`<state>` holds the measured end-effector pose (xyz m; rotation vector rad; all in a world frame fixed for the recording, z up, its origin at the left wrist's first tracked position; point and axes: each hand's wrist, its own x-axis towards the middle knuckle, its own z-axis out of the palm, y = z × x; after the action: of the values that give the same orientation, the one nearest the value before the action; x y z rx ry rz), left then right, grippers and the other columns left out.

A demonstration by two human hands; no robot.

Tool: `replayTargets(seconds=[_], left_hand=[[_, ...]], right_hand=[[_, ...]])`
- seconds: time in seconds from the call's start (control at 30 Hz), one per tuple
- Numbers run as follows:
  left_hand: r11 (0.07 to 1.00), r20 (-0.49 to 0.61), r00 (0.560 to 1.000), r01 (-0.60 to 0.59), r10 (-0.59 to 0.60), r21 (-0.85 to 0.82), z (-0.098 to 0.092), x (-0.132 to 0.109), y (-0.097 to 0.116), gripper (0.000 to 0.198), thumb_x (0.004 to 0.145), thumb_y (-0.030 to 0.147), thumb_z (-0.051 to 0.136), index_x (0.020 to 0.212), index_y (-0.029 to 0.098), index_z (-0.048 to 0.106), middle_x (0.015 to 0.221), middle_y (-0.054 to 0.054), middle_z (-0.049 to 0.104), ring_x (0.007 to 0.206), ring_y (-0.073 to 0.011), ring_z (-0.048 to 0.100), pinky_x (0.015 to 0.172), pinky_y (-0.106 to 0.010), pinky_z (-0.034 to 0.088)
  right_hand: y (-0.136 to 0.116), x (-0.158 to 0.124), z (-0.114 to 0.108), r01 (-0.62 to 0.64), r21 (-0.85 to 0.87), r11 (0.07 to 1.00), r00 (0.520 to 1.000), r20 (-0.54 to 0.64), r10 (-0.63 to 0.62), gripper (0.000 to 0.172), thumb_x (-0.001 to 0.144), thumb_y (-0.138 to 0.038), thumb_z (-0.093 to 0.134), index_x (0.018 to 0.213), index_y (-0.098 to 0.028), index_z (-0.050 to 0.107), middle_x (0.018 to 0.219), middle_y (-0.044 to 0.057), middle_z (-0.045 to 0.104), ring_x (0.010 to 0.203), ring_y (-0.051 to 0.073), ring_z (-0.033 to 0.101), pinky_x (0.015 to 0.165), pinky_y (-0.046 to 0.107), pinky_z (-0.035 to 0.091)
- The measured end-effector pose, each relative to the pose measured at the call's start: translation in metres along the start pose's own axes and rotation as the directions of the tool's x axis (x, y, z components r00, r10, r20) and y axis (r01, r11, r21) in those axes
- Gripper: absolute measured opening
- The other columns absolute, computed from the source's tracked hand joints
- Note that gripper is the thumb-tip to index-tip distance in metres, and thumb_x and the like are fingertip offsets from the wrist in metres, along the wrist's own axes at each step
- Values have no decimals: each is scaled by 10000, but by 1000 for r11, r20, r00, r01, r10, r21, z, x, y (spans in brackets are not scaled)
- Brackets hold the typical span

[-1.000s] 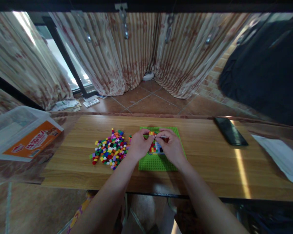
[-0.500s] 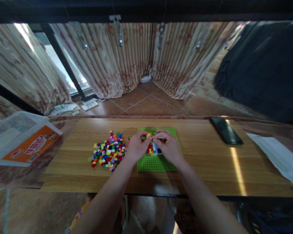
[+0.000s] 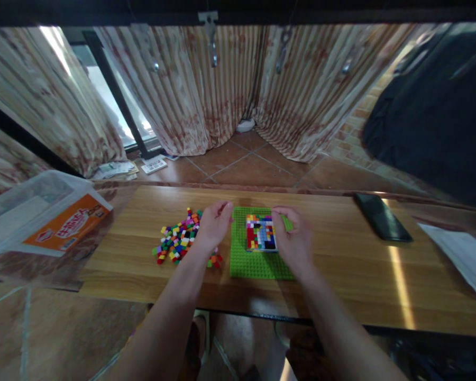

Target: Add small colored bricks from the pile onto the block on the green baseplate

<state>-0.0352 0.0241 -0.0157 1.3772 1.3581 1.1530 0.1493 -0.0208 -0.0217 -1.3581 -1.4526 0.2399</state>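
Note:
A small block build (image 3: 261,233) of red, white, blue, black and other coloured bricks stands on a green studded baseplate (image 3: 257,269). My left hand (image 3: 215,226) hovers between the plate's left edge and a heap of loose toy bricks (image 3: 178,241). Its fingers are curled in towards the thumb, and whatever may be between them is too small to make out. On the other side, my right hand (image 3: 294,238) covers the plate's right part, fingertips bent together beside the build's right edge. What it pinches, if anything, is hidden.
A black phone (image 3: 382,217) lies on the wooden table (image 3: 341,286) at the right, near white paper (image 3: 458,259). To the left stands a clear plastic tub (image 3: 59,182) with an orange label. Striped curtains (image 3: 230,90) hang beyond the table.
My hands have drawn apart from over the build, the left one going left and the right one going right, so the build's top now shows. The whole view has shifted slightly.

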Motion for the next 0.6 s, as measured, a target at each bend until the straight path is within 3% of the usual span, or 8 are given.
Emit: replayTargets(seconds=[0.1,0.23,0.37,0.6], left_hand=[[1000,-95,995,7,-10,-29,-15,5,5,293,837,419,569,841,151,685,803,-37,698,627,-122,596,573,-216,477],[994,-183,981,49,-67,-102,-27,6,11,279,829,402,588,859,144,690,860,-44,711,587,-91,570,565,-203,469],[990,-202,977,46,-72,-132,-31,4,15,268,819,403,615,814,144,685,822,-35,707,579,-84,568,579,-198,478],[987,-206,976,35,-68,-158,-35,2,16,259,828,392,618,816,143,689,812,-29,706,620,-90,585,611,-202,491]], right_hand=[[-19,-11,3,180,-49,982,983,32,-179,143,934,-244,544,931,-218,685,958,65,713,941,209,645,868,388,520],[-35,-35,21,379,8,925,901,226,-371,157,945,-167,528,979,-195,679,1013,82,711,967,198,635,895,375,526],[-39,-51,41,394,21,919,846,382,-371,224,957,-147,486,1067,-172,680,1069,106,693,998,215,618,913,383,530],[-47,-48,59,375,-141,916,817,518,-254,306,962,-183,451,1182,-167,663,1185,130,653,1074,268,565,913,415,497]])
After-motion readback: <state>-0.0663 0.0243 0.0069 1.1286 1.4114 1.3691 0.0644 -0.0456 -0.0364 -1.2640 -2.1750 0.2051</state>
